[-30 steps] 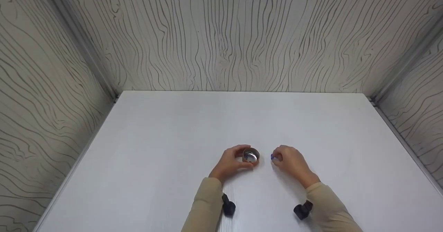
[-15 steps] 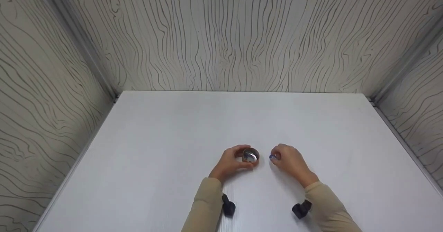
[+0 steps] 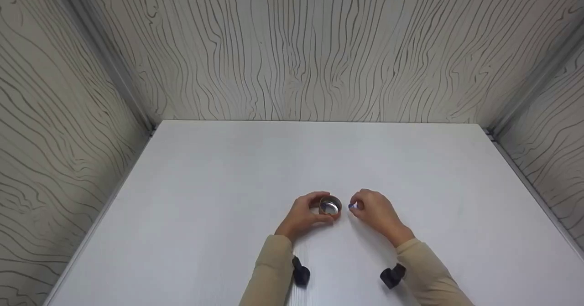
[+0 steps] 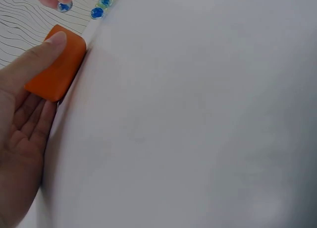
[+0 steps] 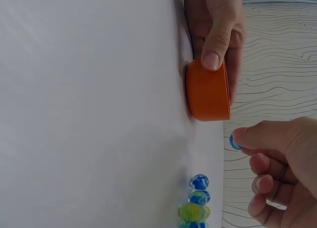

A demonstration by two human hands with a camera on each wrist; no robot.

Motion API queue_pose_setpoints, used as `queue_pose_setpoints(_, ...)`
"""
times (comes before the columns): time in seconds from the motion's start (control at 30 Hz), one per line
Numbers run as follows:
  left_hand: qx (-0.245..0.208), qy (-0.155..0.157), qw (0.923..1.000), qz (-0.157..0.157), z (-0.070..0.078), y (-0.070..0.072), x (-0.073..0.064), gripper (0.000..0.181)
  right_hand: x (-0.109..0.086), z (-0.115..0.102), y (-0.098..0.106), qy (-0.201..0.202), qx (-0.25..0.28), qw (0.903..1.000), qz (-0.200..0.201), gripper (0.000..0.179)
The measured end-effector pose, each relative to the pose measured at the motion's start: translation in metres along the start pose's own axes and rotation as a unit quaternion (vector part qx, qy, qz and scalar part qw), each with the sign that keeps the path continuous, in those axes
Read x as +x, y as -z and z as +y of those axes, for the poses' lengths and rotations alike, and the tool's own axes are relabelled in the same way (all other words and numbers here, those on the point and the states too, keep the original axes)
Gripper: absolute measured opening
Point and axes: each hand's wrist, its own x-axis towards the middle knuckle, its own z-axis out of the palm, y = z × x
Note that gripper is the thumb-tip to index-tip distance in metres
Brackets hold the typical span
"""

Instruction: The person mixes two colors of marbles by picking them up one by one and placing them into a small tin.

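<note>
My left hand [image 3: 301, 215] holds a small round orange cup [image 5: 209, 96] on the white table, thumb on the near side and fingers round the far side. Its inside looks shiny silver in the head view; a bluish spot in there is too small to identify. To the right of the cup, my right hand [image 3: 376, 212] pinches a clear marble with blue swirls [image 5: 235, 142] between thumb and index finger. That marble is held above the table, apart from the cup. Several blue and yellow-green marbles [image 5: 191, 211] lie on the table near my right hand, which hides them in the head view.
The white table [image 3: 219, 173] reaches back to a wall with a wood-grain pattern [image 3: 292, 50]. Similar panels stand at both sides. A black wrist camera [image 3: 301, 274] sticks out by the left sleeve and another black camera [image 3: 392, 276] by the right.
My right hand has moved left with the marble, closer to the cup. The left hand and the cup have stayed in place.
</note>
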Motion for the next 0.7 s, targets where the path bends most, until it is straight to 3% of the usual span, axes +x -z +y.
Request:
queue_pose_setpoints(0.27, -0.023, -0.002, 0.9997, 0.003, 0.0004, -0.001, 0.0001, 0.061, 0.002, -0.0062, -0.0018, 0.014, -0.001, 0.9999, 0.005, 0.006)
queue_pose_setpoints(0.7, -0.014, 0.006, 0.9999, -0.001, -0.0015, -0.0002, 0.001, 0.063, 0.0037, -0.0108, -0.0038, 0.033, 0.0, 0.9993, 0.016, 0.007)
